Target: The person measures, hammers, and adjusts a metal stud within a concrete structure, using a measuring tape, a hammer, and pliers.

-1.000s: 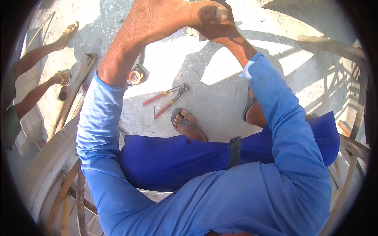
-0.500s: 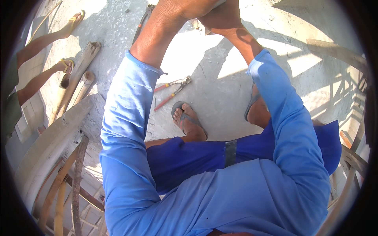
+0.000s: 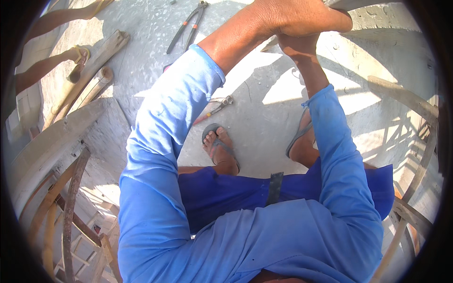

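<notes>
At the top edge, my left hand [image 3: 306,18] is bent over with its fingers closed, partly cut off by the frame; what it holds cannot be made out. A greyish flat piece [image 3: 356,4] shows just beyond its thumb. Close under it is my right hand [image 3: 298,45], its fingers hidden behind the left. A pale pointed end [image 3: 270,45] sticks out beside the right hand. On the grey floor lie dark-handled pincers [image 3: 191,27] with orange bands, left of my left forearm. Red-handled pincers [image 3: 219,106] lie nearer my foot, partly covered by my sleeve.
Bamboo poles [image 3: 92,87] lie at the left beside another person's sandalled foot [image 3: 81,55]. A pale beam [image 3: 61,129] and several wooden sticks [image 3: 73,212] stand at the lower left. Curved wood [image 3: 403,99] runs along the right. My sandalled foot [image 3: 219,146] rests on the floor.
Both hands have shifted to the right, and my left forearm leans further across. The dark-handled pincers have come into fuller view, while the red-handled pair is more covered by my sleeve.
</notes>
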A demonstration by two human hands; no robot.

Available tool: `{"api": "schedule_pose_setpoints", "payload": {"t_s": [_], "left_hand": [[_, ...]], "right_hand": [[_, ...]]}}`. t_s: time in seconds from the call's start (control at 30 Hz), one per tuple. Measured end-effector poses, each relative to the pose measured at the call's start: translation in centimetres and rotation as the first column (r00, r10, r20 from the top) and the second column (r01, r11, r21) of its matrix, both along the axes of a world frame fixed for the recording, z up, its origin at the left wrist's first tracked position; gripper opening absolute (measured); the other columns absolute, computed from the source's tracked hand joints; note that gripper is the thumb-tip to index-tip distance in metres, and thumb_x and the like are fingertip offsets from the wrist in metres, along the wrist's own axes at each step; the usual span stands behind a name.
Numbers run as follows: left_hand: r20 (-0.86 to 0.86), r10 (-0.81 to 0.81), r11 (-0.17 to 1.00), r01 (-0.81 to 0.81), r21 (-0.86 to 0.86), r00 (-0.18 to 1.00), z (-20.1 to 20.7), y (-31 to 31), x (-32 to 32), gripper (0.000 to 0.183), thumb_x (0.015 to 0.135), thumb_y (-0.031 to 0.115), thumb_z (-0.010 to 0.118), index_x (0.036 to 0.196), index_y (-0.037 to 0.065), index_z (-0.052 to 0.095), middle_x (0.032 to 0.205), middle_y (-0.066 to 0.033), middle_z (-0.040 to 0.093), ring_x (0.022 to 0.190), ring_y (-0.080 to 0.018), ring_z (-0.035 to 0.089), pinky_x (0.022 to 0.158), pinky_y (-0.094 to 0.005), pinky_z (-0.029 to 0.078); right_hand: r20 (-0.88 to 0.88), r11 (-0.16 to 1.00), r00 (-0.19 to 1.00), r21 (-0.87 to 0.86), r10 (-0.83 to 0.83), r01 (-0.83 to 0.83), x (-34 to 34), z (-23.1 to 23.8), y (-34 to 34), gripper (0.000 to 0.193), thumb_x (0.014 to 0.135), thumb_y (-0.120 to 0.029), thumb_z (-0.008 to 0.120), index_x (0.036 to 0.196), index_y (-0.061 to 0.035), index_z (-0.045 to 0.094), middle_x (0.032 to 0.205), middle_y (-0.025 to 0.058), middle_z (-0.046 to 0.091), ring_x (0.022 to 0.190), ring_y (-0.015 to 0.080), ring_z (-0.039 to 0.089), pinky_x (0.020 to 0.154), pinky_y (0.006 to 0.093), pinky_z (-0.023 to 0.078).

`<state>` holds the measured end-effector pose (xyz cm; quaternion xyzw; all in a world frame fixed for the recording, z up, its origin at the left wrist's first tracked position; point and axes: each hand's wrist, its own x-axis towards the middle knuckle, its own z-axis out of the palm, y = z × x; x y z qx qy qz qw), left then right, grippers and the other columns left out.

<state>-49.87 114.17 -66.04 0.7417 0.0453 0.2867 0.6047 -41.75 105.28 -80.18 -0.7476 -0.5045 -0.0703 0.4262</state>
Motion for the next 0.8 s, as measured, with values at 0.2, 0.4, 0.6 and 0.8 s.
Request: {"api": "schedule_pose_setpoints", "payload": {"t_s": [0.2,0.4,0.6,0.8], "left_hand": [[0.062,-0.091,0.989,0.097,-0.107,0.994,0.5,0.2,-0.3,0.037,0.063,0.015,0.063,0.096,-0.002,0.061,0.074,-0.0152,0.064,0.067,-0.0237,0.061,0.066,-0.0340,0.049],[0.001,-0.101,0.991,0.100,0.094,0.995,0.0,3.8,-3.7,0.066,0.076,0.035,0.063,0.127,-0.002,0.044,0.106,-0.0235,0.059,0.098,-0.0306,0.057,0.086,-0.0368,0.046],[-0.744,0.423,0.789,0.194,0.583,0.518,-10.6,11.4,-11.1,0.041,0.081,0.027,0.061,0.113,0.001,0.059,0.102,-0.0197,0.061,0.097,-0.0342,0.061,0.084,-0.0394,0.051],[-0.840,0.517,0.850,0.019,0.527,0.165,-18.4,10.0,-16.6,0.055,0.075,0.030,0.067,0.121,0.003,0.052,0.120,-0.0205,0.050,0.114,-0.0346,0.047,0.091,-0.0416,0.044]], "right_hand": [[0.069,1.000,0.997,0.005,0.017,-0.018,-2.2,2.6,0.1,0.035,0.080,-0.019,0.066,0.112,-0.0075,0.057,0.103,0.0058,0.064,0.103,0.0229,0.059,0.089,0.0392,0.044],[-0.344,0.964,0.916,0.232,0.207,-0.131,-1.8,3.1,-0.1,0.039,0.071,-0.009,0.072,0.104,-0.0029,0.053,0.097,0.0071,0.060,0.091,0.0159,0.059,0.074,0.0313,0.048],[-0.306,0.884,0.839,0.288,0.450,-0.369,-1.3,4.0,0.3,0.025,0.069,0.007,0.055,0.090,-0.0042,0.048,0.079,0.0061,0.050,0.072,0.0213,0.062,0.071,0.0375,0.053],[-0.449,0.872,0.758,0.360,0.473,-0.331,-1.7,3.6,0.3,0.031,0.073,-0.004,0.063,0.098,-0.0063,0.045,0.089,0.0062,0.045,0.078,0.0211,0.061,0.075,0.0362,0.051]]}}
